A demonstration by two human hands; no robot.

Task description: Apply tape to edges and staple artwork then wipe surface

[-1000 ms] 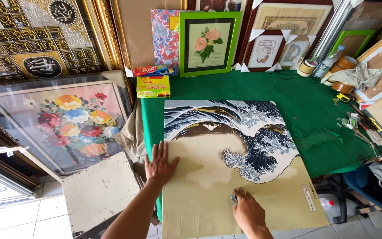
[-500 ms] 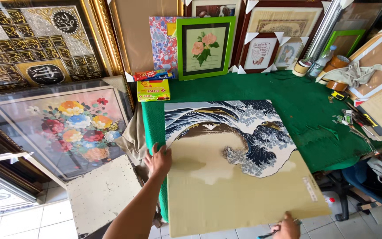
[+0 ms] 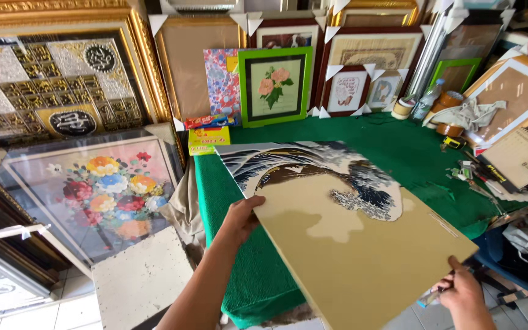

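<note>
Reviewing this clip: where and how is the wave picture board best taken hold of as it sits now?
Probably by its two bare side edges, one from each side. The wave picture board is wide, flat and tilted off the green table; the left hand and right hand already grip opposite edges.

A large tan board [image 3: 349, 244] bears a dark blue-and-white wave picture across its far end. It is tilted up off the green table [image 3: 410, 159].
</note>
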